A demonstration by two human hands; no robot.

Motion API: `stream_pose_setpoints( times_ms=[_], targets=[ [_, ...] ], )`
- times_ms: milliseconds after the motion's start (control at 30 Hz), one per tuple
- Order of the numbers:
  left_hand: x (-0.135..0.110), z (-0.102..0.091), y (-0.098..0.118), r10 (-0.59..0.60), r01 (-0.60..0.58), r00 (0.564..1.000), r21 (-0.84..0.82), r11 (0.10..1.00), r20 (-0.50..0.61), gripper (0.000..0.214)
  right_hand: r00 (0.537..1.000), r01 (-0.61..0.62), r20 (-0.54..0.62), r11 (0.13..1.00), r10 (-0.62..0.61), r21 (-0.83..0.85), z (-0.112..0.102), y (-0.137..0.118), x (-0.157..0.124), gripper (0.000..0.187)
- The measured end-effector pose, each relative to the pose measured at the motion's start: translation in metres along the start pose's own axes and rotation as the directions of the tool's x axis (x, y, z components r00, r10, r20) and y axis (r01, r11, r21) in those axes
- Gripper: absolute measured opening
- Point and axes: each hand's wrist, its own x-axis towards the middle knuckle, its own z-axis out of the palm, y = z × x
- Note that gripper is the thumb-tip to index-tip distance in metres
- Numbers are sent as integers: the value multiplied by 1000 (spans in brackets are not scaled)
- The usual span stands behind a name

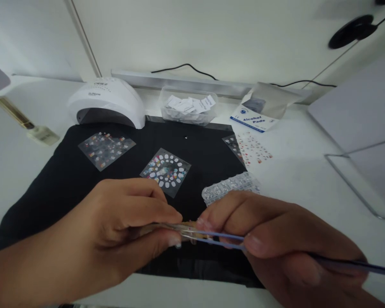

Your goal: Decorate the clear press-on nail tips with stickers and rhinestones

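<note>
My left hand (122,218) is closed, thumb and fingers pinching a thin, clear plastic piece (170,229). Exactly what that piece is I cannot make out. In my right hand (276,231) is a pair of blue tweezers (223,235), its two arms slightly apart and its tips pointing left. Those tips meet the end of the clear piece beside my left thumb. Something small and yellowish lies behind the tips, partly hidden by my right fingers. A clear compartment box of small shiny gems (226,187) sits just beyond my right hand.
A black mat (115,184) covers the white table. On it lie a sheet of nail stickers (106,149) and another with white ovals (167,171). Behind stand a white nail lamp (105,98), a tub of packets (188,107) and an alcohol pads box (256,113). A bottle (43,134) lies left.
</note>
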Motion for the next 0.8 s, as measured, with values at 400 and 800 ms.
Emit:
stream_pose_setpoints(
  times_ms=[400,800],
  targets=[
    [1,0,-2,-18,18,1000,-7,1000,-3,10,1000,-2,0,1000,2,16,-1,1,-1,27],
    [0,2,-2,-78,77,997,-97,992,-7,9,998,54,-47,997,-52,47,2,6,1,27]
  ],
)
